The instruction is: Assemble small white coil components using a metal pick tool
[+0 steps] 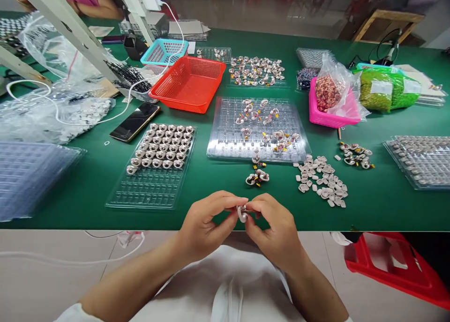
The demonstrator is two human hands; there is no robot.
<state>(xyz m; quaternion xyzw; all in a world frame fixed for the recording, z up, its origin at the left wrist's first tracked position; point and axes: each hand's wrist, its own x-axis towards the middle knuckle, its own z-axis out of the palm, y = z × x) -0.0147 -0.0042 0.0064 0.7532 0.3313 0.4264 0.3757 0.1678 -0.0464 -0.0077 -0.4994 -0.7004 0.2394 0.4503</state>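
Observation:
At the front edge of the table, my left hand (213, 223) and my right hand (272, 228) pinch one small pearl-white earbud shell (242, 214) between them, fingertips closed on either side. Its inside is too small to make out. Just beyond my fingers lies a little cluster of similar shells with wires and yellow tabs (258, 177). Right of that, loose white oval caps (325, 181) are spread over the green table. More wired shells (281, 139) rest on a stack of clear plastic trays (225, 146) farther back.
A clear tray (140, 193) at left holds rows of finished-looking shells (161, 146). Around it are a phone (135, 121), a red basket (190, 85) and stacked trays (31, 176). At right stand a pink basket (333, 120), green bags (390, 90) and a filled tray (422, 160).

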